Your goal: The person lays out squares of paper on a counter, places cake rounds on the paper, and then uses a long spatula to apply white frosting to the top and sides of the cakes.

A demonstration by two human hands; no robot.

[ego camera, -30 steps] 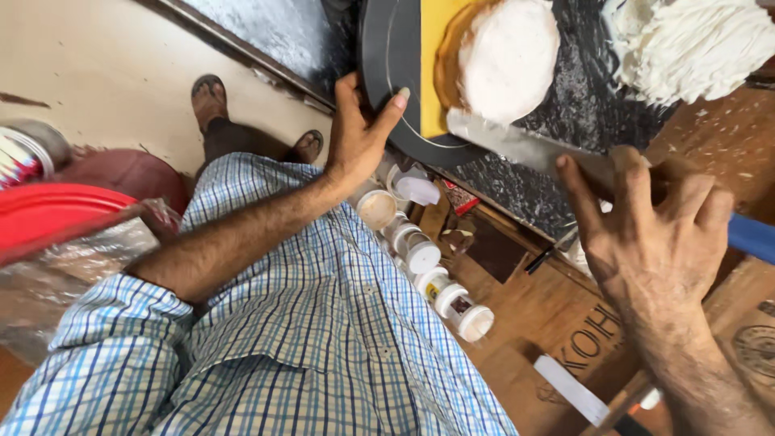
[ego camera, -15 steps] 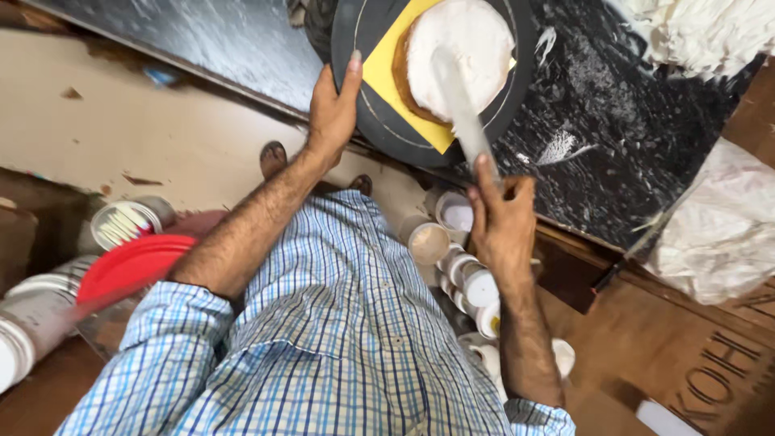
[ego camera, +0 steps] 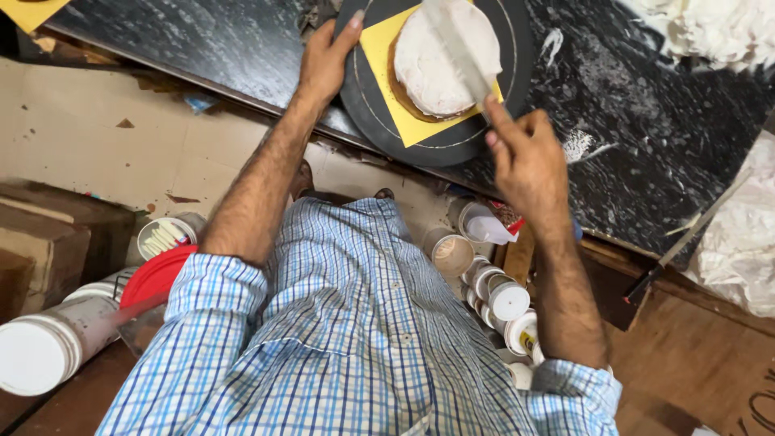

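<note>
A round cake (ego camera: 442,58) coated in white cream sits on a yellow square board (ego camera: 420,113), which rests on a black turntable (ego camera: 387,121) on a dark marble counter. My left hand (ego camera: 324,63) grips the turntable's left rim. My right hand (ego camera: 523,153) is closed on the handle of a long flat spatula (ego camera: 457,47), whose blade lies across the top of the cake.
A heap of white cream (ego camera: 710,32) lies on the counter (ego camera: 646,145) at the upper right, with smears nearby. Under the counter stand several small white-lidded jars (ego camera: 504,303). A red lid (ego camera: 153,274) and white tubs (ego camera: 48,347) sit at the left. A white plastic bag (ego camera: 739,242) is at the right.
My view has shifted so the cake sits higher and more central. My right hand took hold of the spatula and brought its blade onto the cake top. My left hand stayed on the turntable rim.
</note>
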